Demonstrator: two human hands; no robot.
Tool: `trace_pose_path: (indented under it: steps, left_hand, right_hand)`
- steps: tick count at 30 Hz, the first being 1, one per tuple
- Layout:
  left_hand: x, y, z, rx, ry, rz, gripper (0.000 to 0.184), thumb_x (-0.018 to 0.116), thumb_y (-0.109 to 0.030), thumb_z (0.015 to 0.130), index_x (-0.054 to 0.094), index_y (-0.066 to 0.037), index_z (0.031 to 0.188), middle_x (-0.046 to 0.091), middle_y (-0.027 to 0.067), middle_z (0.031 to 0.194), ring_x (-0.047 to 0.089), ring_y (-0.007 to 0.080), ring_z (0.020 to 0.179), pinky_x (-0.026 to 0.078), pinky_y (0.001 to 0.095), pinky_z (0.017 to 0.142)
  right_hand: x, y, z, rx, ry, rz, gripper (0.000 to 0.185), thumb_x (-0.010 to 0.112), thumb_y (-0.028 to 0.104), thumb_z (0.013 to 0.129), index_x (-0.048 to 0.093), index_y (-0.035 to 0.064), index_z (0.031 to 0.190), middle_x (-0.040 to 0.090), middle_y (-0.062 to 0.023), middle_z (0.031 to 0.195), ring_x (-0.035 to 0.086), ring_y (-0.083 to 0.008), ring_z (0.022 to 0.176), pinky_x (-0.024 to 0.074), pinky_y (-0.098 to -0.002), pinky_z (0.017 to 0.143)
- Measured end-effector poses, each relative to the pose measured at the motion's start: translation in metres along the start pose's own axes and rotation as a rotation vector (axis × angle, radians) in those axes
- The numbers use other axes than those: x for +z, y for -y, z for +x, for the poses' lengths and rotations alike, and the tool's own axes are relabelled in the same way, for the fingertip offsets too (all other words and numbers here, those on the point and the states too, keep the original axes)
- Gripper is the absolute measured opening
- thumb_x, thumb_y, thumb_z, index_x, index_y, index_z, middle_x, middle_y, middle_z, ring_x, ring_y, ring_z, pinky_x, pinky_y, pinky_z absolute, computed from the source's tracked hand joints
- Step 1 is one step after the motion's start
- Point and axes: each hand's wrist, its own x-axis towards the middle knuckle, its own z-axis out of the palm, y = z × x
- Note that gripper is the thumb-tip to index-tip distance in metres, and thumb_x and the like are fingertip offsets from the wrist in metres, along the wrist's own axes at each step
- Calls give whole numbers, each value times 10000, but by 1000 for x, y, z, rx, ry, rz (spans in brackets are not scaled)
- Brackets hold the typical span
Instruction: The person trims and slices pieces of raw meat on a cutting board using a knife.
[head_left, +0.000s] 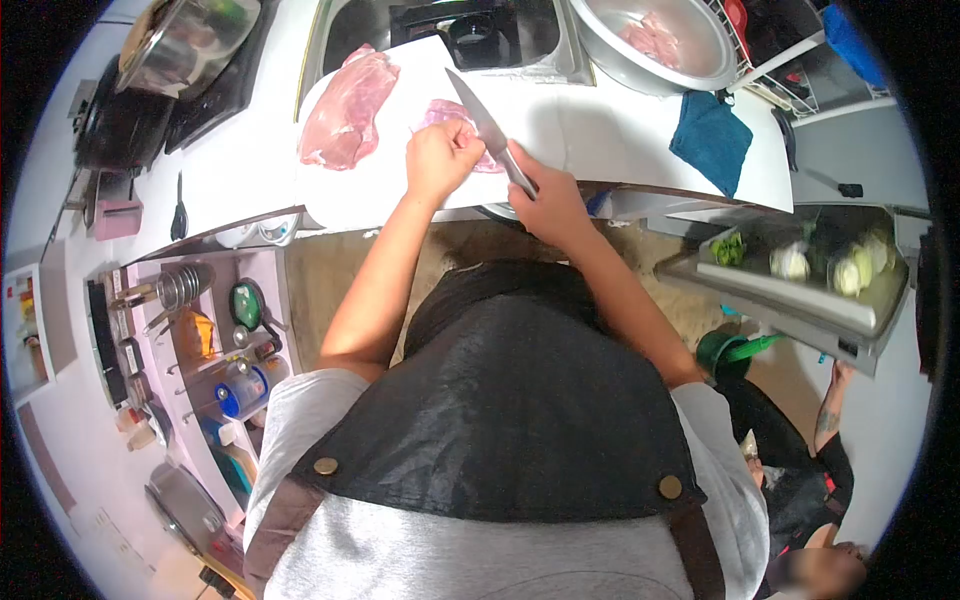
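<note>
My right hand point(545, 195) grips the handle of a large knife point(487, 125), whose blade points up and to the left. My left hand point(440, 160) has its fingers curled on a small piece of raw meat point(447, 112), just left of the blade. That piece lies on a white cutting board point(415, 70) and partly shows above and right of the left hand. A larger slab of raw meat point(350, 110) rests at the board's left side, apart from both hands.
Behind the board is a sink point(400, 20). A metal bowl point(655, 85) with meat stands back right, near a blue cloth point(710, 142). Pots point(185, 50) are at the left. At the lower right, another person point(800, 470) is beside a tray of vegetables point(870, 310).
</note>
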Motion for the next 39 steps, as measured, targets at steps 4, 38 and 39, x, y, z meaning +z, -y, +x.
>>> trace_pose_path:
  steps: [4,38,39]
  left_hand:
    - [-3,7,-1,14,-15,-30,144,639,-196,707,634,-52,714,584,47,583,581,161,536,464,312,558]
    - [-151,-10,63,-833,412,-1099,221,563,-187,945,622,-1,1047,574,-12,641,507,8,485,446,123,410]
    - [-158,-13,59,-835,410,-1092,221,563,-187,945,622,-1,1047,574,-12,641,507,8,485,446,123,410]
  right_hand:
    - [-10,-2,-27,25,65,12,538,586,143,798,507,114,1330,608,-227,719,560,-220,556,472,-326,607]
    - [-73,-15,-9,132,183,314,609,555,15,887,356,145,1447,587,-28,804,487,-64,574,455,-213,523]
    - [-74,-16,-10,138,181,328,612,554,13,886,349,135,1449,591,-31,808,488,-63,574,455,-213,522]
